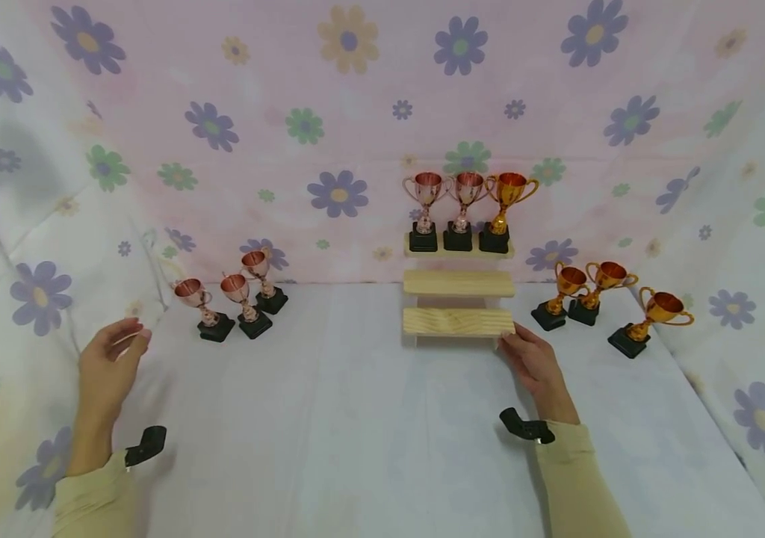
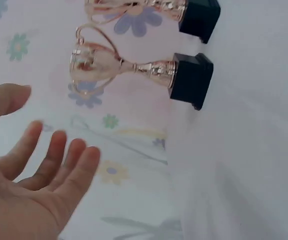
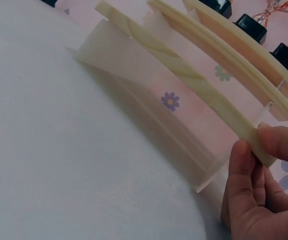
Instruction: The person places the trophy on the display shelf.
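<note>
A small wooden tiered rack (image 1: 458, 322) stands at the back of the table, right of middle. My right hand (image 1: 536, 362) pinches the right end of its lowest step (image 3: 184, 75), thumb above and fingers below. On the top step are two rose-gold trophy cups (image 1: 425, 200) and one gold trophy cup (image 1: 507, 200). My left hand (image 1: 110, 364) hovers over the table at the left, fingers loosely bent and holding nothing. Nearest to it is a rose-gold trophy cup (image 2: 96, 62) on a black base, apart from the fingers.
Three rose-gold trophies (image 1: 237, 294) stand at the back left of the white table (image 1: 355, 418). Three gold trophies (image 1: 651, 317) stand right of the rack. Flowered cloth (image 1: 221, 187) hangs behind and at both sides.
</note>
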### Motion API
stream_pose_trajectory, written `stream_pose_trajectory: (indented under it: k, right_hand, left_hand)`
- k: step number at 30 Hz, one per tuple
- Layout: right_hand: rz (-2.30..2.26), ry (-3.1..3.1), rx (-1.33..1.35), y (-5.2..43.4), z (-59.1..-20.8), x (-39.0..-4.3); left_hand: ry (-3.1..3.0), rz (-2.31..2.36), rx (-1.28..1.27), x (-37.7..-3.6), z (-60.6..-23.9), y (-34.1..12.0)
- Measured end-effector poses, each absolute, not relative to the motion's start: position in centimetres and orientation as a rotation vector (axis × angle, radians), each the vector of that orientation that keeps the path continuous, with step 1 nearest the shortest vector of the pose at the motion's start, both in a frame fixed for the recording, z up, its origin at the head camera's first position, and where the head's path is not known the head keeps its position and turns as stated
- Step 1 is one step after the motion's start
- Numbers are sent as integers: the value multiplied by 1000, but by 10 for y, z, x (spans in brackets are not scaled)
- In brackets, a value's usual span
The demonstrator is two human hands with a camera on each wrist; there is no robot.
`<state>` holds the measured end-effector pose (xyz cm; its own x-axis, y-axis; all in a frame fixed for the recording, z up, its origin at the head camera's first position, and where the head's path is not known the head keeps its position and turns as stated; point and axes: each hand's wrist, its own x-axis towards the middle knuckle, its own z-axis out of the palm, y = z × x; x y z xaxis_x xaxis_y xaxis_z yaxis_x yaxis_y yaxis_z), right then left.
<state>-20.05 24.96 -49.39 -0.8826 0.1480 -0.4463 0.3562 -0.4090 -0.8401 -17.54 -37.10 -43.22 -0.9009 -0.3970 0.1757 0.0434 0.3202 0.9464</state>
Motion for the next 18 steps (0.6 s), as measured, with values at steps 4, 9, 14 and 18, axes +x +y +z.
stream_pose_trajectory:
  k: [4, 9, 14, 18]
  right_hand:
    - [-2435, 1628, 709, 249, -493, -203]
    - [-2430, 1627, 712, 250, -494, -203]
    - [-2421, 1630, 695, 252, -495, -201]
    - [-2428, 1620, 683, 252, -496, -200]
  left_hand:
    - [-1836, -1919, 397, -186, -426, -368]
    - [-1701, -2056, 373, -206, -427, -360]
    - [-1731, -2106, 352, -223, -432, -355]
    - [-1647, -2275, 237, -229, -438, -352]
